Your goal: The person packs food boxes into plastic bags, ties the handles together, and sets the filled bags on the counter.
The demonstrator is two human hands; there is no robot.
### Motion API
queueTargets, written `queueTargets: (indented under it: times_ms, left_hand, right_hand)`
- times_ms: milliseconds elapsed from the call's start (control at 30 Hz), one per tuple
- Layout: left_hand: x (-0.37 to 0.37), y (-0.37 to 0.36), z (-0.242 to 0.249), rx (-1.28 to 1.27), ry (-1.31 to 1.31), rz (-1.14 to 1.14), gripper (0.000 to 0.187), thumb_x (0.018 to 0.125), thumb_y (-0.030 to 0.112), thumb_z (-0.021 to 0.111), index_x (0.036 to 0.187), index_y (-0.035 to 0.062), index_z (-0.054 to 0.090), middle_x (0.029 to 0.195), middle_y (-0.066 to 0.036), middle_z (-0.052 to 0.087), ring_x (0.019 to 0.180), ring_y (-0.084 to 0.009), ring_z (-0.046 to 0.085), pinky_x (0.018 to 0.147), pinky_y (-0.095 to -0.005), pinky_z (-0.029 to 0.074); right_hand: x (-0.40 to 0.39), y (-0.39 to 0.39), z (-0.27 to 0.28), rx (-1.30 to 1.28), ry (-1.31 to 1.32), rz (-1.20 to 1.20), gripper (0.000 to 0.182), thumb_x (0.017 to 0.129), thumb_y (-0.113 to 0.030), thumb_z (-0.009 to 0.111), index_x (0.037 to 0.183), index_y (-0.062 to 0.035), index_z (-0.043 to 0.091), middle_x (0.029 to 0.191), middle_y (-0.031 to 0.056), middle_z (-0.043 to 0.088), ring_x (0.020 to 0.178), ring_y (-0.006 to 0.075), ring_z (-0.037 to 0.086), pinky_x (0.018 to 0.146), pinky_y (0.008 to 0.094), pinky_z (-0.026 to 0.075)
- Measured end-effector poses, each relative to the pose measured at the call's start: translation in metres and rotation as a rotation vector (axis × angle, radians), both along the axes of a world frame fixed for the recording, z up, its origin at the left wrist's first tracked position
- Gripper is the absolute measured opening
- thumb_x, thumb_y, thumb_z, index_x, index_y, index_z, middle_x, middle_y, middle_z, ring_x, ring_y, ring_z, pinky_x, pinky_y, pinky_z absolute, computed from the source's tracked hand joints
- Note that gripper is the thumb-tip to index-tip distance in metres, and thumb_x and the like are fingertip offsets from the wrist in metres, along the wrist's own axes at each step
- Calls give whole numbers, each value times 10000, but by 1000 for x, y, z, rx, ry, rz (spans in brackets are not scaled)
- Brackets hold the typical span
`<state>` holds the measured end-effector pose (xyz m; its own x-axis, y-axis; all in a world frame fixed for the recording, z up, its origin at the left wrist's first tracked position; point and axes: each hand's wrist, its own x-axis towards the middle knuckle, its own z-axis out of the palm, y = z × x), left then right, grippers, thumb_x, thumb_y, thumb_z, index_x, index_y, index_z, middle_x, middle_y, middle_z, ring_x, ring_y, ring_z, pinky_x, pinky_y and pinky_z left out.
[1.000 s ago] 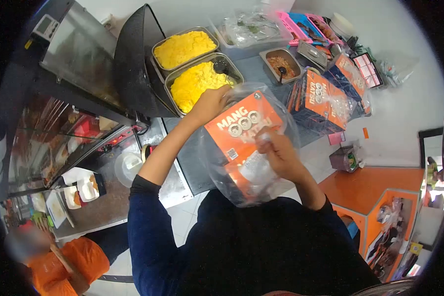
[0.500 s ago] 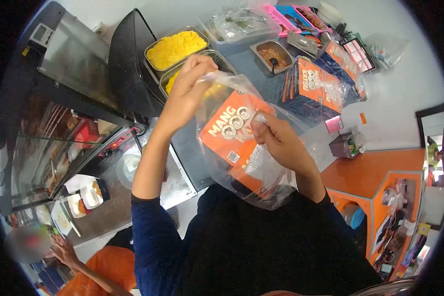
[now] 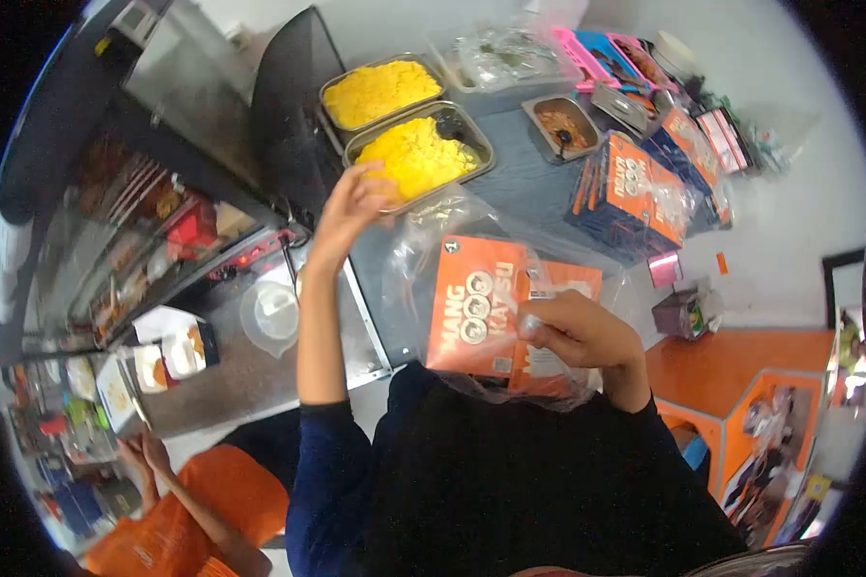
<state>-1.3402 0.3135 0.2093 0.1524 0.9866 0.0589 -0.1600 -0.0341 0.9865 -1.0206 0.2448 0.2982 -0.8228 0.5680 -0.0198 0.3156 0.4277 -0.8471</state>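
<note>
A clear plastic bag (image 3: 409,264) hangs in front of my body with orange printed boxes inside. The larger orange box (image 3: 462,303) shows white lettering and round faces; a second orange box (image 3: 573,279) lies beside it, partly behind my fingers. My right hand (image 3: 582,327) is closed on the bag's plastic, thumb pressed over the boxes. My left hand (image 3: 356,207) is raised at the bag's upper left, fingers apart and slightly bent, with nothing seen in them. Just beyond it sits a metal tray of yellow food (image 3: 423,159).
Another yellow-filled tray (image 3: 385,91) stands behind. Stacked orange boxes (image 3: 635,188) and a sauce pan (image 3: 558,130) are at the back right. A glass display case (image 3: 144,192) rises on the left. A person in orange (image 3: 212,495) stands lower left, hands together.
My left hand has let go of the bag's edge and its fingers have spread. The bag and boxes have turned more upright and sit lower. The other person's hands have come together.
</note>
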Motion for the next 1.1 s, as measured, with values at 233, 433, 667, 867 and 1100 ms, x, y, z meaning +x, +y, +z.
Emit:
queueTargets:
  times_ms: [233, 433, 667, 867, 1100]
  left_hand:
    - [79, -34, -136, -325, -438, -192, 406, 897, 376, 582, 1083, 16, 613, 1257, -102, 537, 1156, -183, 503, 958, -350, 416]
    - [132, -56, -89, 37, -2, 668, 277, 968, 223, 487, 880, 6, 634, 804, -7, 549, 675, -72, 489, 622, -223, 421]
    - [110, -58, -96, -59, -165, 969, 321, 979, 284, 456, 814, 32, 570, 762, -12, 537, 753, -78, 496, 703, -243, 424]
    - [125, -80, -66, 173, 115, 954, 337, 967, 290, 471, 827, 4, 583, 757, -50, 548, 695, -125, 512, 656, -263, 418]
    - [121, -100, -279, -371, -17, 514, 369, 930, 304, 517, 1158, 18, 565, 1099, -139, 597, 1010, -229, 563, 829, -333, 448]
  right_hand:
    - [5, -8, 8, -116, -49, -106, 85, 902, -121, 502, 901, -44, 539, 669, 155, 533, 618, 307, 553, 590, 359, 427]
    - [9, -10, 3, -291, 83, -396, 102, 902, -38, 448, 829, -15, 515, 634, 45, 499, 594, 142, 507, 562, 286, 418]
    - [43, -9, 2, -301, 409, -410, 277, 916, -211, 520, 735, -2, 498, 566, 38, 457, 529, 123, 460, 497, 226, 345]
    - [29, -3, 4, -364, 478, -477, 362, 951, -315, 500, 738, -26, 448, 578, 10, 402, 466, 79, 328, 429, 230, 238]
    - [17, 14, -25, -369, 514, -538, 348, 969, -320, 464, 752, -52, 415, 587, -8, 356, 474, 62, 286, 431, 218, 219]
